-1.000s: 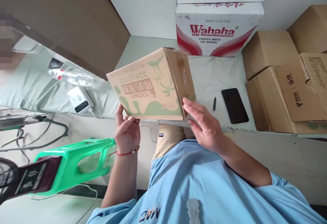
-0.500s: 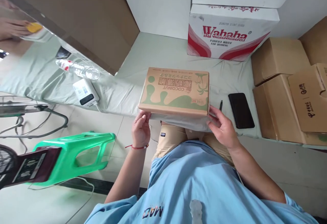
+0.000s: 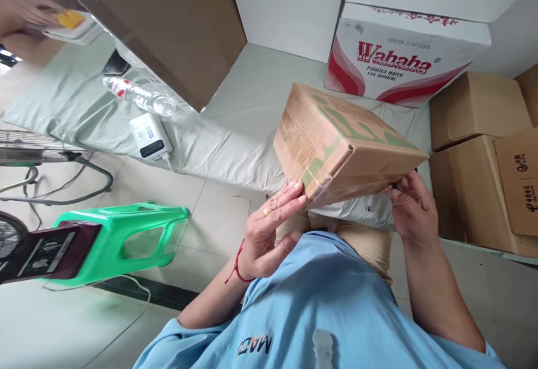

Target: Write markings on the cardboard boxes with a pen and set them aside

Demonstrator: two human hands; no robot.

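A brown cardboard box (image 3: pixel 357 156) with green print is tilted and turned at an angle near the front edge of the cloth-covered table. It is held between my two hands. My left hand (image 3: pixel 269 234) has its straight fingers pressed against the box's near left lower corner, with the thumb apart from the box. At the right end, the fingers of my right hand (image 3: pixel 414 203) are bent around the lower corner, their tips partly hidden. Whether the box's far bottom edge rests on the cloth I cannot tell.
A white power bank (image 3: pixel 149 136) with a cable and a plastic bottle (image 3: pixel 140 97) lie left on the cloth. A Wahaba-style white and red carton (image 3: pixel 395 63) stands behind; brown boxes (image 3: pixel 466 156) are at right. A green stool (image 3: pixel 121 240) stands on the floor at left.
The box has turned and tilted, shifting right, so its printed end and taped front side now show. Both hands have moved right with it; my left fingers have straightened against its corner.
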